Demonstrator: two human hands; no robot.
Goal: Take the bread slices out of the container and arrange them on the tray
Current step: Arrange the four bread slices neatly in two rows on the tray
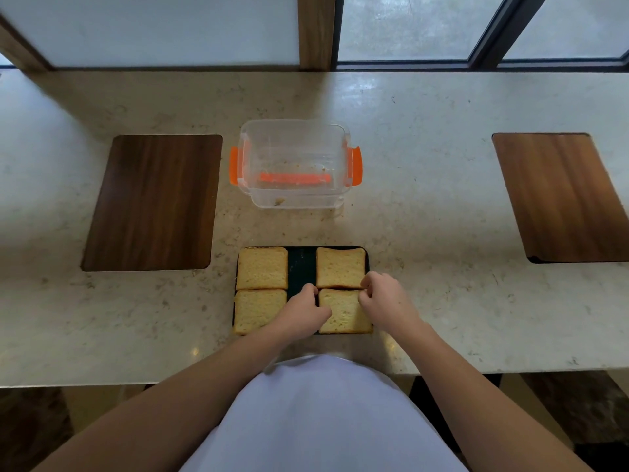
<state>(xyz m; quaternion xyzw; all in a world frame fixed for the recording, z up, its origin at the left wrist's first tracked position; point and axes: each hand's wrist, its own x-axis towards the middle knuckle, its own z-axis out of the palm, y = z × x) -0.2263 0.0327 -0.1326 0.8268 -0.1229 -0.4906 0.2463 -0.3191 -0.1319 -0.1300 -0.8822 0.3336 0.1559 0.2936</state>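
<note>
Several bread slices lie flat on the dark tray [300,267] near the counter's front edge, two on the left [261,268] [258,310] and two on the right [340,267] [343,311]. My left hand [304,310] pinches the left edge of the near right slice. My right hand [384,292] pinches its far right corner. Behind the tray stands the clear container [294,165] with orange clips; it holds only crumbs.
A dark wooden board [151,202] is set into the stone counter at the left, and a lighter wooden board [565,195] lies at the right. Windows run along the back of the counter.
</note>
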